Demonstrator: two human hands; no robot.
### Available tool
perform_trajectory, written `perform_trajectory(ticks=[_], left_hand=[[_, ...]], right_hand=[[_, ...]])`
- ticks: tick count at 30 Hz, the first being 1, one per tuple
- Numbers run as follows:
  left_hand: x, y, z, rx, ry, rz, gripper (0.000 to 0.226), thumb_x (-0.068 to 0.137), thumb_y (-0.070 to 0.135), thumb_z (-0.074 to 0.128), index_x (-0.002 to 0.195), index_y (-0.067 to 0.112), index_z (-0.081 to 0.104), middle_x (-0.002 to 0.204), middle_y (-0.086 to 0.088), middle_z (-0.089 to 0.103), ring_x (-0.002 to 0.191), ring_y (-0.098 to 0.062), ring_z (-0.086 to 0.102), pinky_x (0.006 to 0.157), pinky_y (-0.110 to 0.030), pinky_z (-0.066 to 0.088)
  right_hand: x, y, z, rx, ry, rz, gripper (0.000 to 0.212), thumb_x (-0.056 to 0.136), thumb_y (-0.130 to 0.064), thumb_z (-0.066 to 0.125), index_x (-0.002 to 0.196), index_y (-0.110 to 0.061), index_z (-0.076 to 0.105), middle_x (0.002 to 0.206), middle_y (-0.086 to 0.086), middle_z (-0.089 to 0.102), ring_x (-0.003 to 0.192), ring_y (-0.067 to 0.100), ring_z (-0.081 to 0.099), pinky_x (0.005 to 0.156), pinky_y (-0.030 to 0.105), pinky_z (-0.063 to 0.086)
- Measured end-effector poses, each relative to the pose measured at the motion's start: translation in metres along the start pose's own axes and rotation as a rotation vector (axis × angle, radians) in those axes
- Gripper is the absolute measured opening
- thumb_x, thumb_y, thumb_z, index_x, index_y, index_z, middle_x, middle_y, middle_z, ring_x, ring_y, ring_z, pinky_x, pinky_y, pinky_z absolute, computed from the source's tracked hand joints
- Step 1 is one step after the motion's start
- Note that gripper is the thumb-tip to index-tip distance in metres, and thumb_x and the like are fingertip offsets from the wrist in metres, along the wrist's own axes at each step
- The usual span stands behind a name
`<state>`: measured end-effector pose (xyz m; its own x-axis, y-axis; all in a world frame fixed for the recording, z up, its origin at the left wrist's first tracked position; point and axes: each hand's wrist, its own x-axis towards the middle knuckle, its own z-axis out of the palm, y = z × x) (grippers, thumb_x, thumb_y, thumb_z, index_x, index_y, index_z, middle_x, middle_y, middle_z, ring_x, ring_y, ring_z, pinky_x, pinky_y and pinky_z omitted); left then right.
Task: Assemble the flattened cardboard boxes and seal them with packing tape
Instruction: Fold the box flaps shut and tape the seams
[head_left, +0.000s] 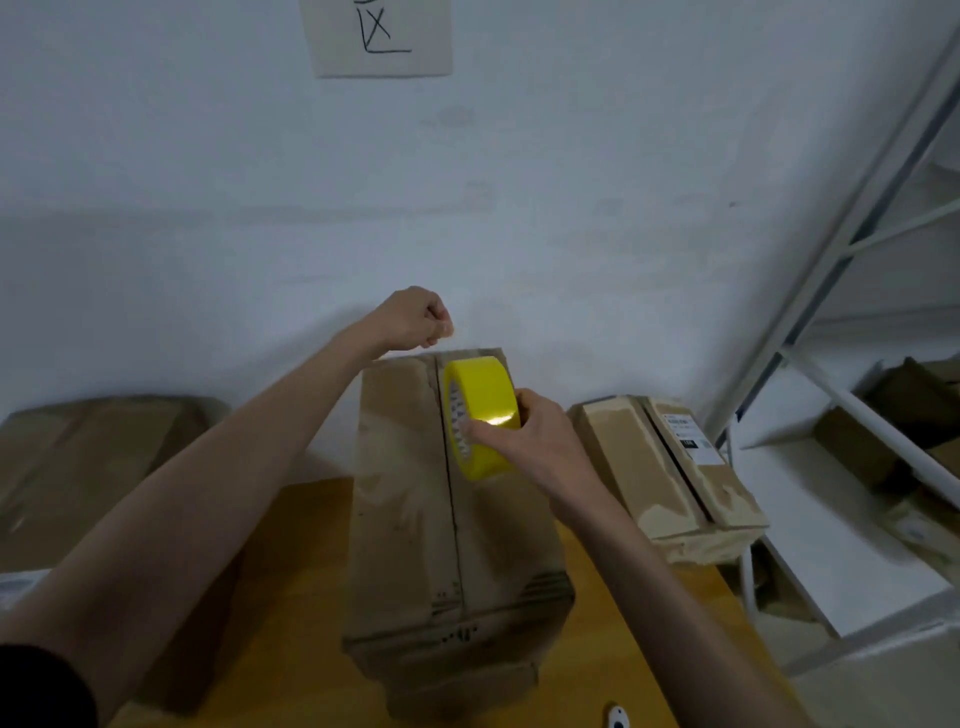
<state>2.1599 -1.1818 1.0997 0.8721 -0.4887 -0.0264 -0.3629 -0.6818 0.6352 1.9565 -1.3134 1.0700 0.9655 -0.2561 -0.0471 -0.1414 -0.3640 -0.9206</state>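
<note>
With my right hand (524, 441) gripping the roll (480, 415) above the box (410, 499) seam and left hand (415, 317) pinched beyond the box's far edge, I judged the box light, crushable, best braced at corners.

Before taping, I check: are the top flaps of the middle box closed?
Closed: the flaps of the middle box lie flat, meeting at a dark centre seam.
</note>
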Motion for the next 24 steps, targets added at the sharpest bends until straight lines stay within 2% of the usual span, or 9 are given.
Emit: perform_trajectory(ticks=[2,4,8,11,13,15,17,20,24], left_hand=[[0.018,-0.012,-0.001,0.026,0.032,0.017,0.004,0.096,0.009,0.061,0.095,0.008,0.065,0.079,0.002,0.064,0.070,-0.009,0.060,0.065,-0.022,0.043],[0.037,-0.022,-0.004,0.043,0.096,0.031,0.007,0.095,0.004,0.058,0.094,0.007,0.064,0.085,0.001,0.064,0.077,-0.014,0.061,0.072,-0.025,0.045],[0.069,-0.046,-0.001,0.144,0.036,0.075,0.007,0.092,0.000,0.063,0.094,0.003,0.069,0.098,-0.009,0.070,0.091,-0.018,0.062,0.079,-0.026,0.044],[0.086,-0.066,0.008,0.125,0.017,0.074,0.010,0.090,-0.003,0.063,0.089,0.007,0.068,0.094,-0.006,0.071,0.086,-0.017,0.062,0.075,-0.024,0.042],[0.095,-0.077,0.013,0.113,-0.012,0.071,0.016,0.087,-0.007,0.060,0.087,0.007,0.066,0.093,-0.008,0.073,0.081,-0.017,0.063,0.071,-0.023,0.043],[0.104,-0.087,0.018,0.095,-0.037,0.062,0.018,0.086,-0.009,0.056,0.087,0.006,0.064,0.095,-0.012,0.073,0.076,-0.018,0.063,0.059,-0.020,0.043],[0.110,-0.096,0.023,0.115,-0.054,0.067,0.013,0.086,-0.007,0.059,0.089,0.004,0.066,0.094,-0.011,0.073,0.077,-0.017,0.061,0.054,-0.019,0.038],[0.119,-0.104,0.030,0.167,-0.073,0.089,0.010,0.087,-0.003,0.062,0.090,0.003,0.069,0.087,-0.003,0.066,0.083,-0.016,0.058,0.062,-0.020,0.033],[0.123,-0.111,0.034,0.209,-0.076,0.089,0.016,0.084,-0.003,0.060,0.081,0.010,0.068,0.078,0.005,0.061,0.082,-0.017,0.060,0.069,-0.024,0.039]], right_hand=[[0.011,-0.010,0.011,-0.013,0.035,0.012,0.048,0.077,-0.049,0.077,0.102,-0.008,0.068,0.097,0.013,0.071,0.091,0.028,0.068,0.083,0.051,0.056],[0.020,-0.018,0.025,-0.018,0.087,0.042,0.052,0.077,-0.057,0.073,0.097,-0.009,0.067,0.093,0.011,0.070,0.089,0.027,0.067,0.078,0.047,0.054],[0.034,-0.021,0.045,0.050,0.133,0.133,0.051,0.075,-0.062,0.070,0.098,-0.017,0.066,0.093,0.002,0.070,0.085,0.020,0.068,0.078,0.047,0.058],[0.049,-0.020,0.049,0.066,0.102,0.166,0.047,0.067,-0.060,0.068,0.095,-0.022,0.065,0.087,-0.003,0.070,0.080,0.015,0.069,0.072,0.044,0.058],[0.060,-0.019,0.053,0.049,0.054,0.186,0.049,0.063,-0.060,0.064,0.093,-0.022,0.065,0.087,-0.001,0.069,0.084,0.020,0.068,0.073,0.045,0.058],[0.069,-0.018,0.058,0.084,0.007,0.205,0.044,0.067,-0.056,0.068,0.094,-0.021,0.066,0.089,0.002,0.069,0.087,0.023,0.068,0.075,0.046,0.058],[0.080,-0.016,0.062,0.100,-0.007,0.218,0.032,0.077,-0.046,0.073,0.094,-0.020,0.067,0.087,0.000,0.069,0.084,0.020,0.068,0.072,0.040,0.057],[0.092,-0.013,0.064,0.111,-0.011,0.234,0.026,0.081,-0.041,0.075,0.094,-0.019,0.068,0.087,-0.001,0.069,0.081,0.018,0.067,0.067,0.035,0.053],[0.101,-0.012,0.066,0.111,-0.034,0.245,0.025,0.082,-0.042,0.075,0.092,-0.020,0.068,0.083,-0.004,0.067,0.074,0.010,0.063,0.059,0.024,0.045]])
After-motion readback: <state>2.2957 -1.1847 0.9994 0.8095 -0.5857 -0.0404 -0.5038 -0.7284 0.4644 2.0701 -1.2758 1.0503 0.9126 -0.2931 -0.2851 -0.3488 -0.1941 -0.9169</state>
